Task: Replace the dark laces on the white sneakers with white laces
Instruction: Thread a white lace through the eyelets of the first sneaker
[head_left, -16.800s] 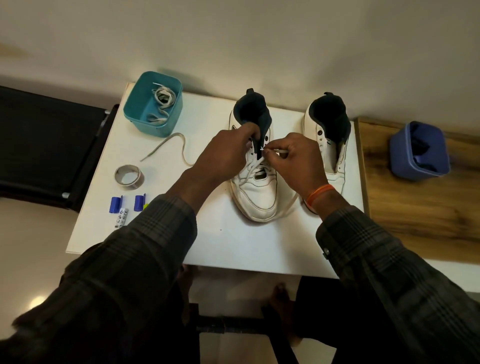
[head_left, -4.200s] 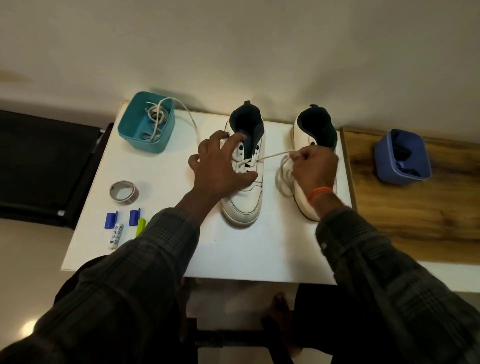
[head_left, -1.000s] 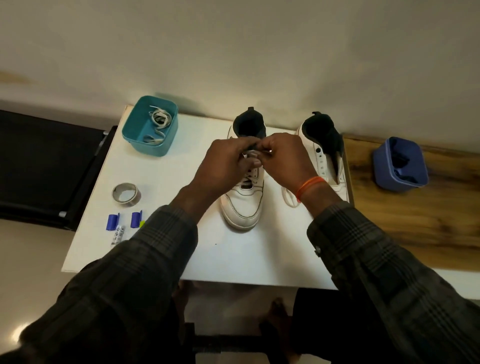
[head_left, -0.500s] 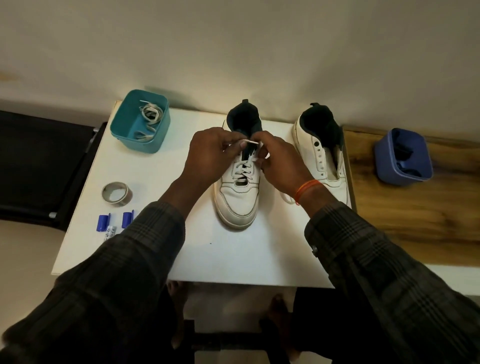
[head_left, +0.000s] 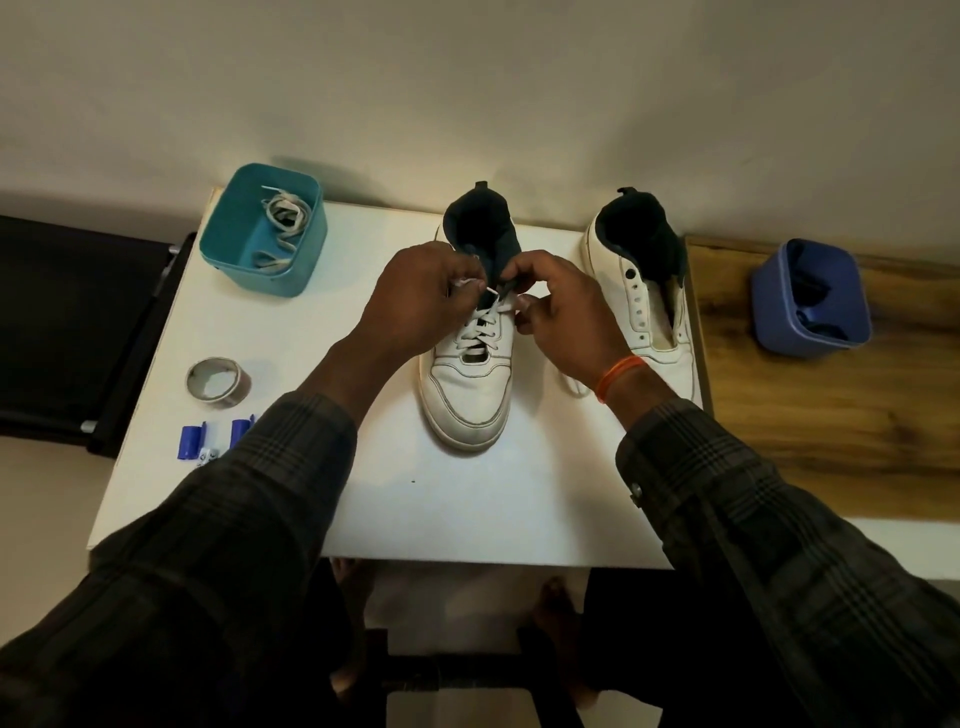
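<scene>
The left sneaker (head_left: 470, 374) lies toe-near, heel-far on the table (head_left: 467, 509). Over its upper eyelets, the left hand (head_left: 423, 301) and right hand (head_left: 563, 317) pinch the white lace (head_left: 480, 325) ends, equally near, fingers clamped from either side.

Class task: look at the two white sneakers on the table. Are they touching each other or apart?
Apart. The head view shows bare white table between the left sneaker and the right sneaker.

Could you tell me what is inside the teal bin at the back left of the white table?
The teal bin holds a loose tangle of white laces lying against its far side. Its near wall hides part of the floor, so anything lying there cannot be seen.
</scene>
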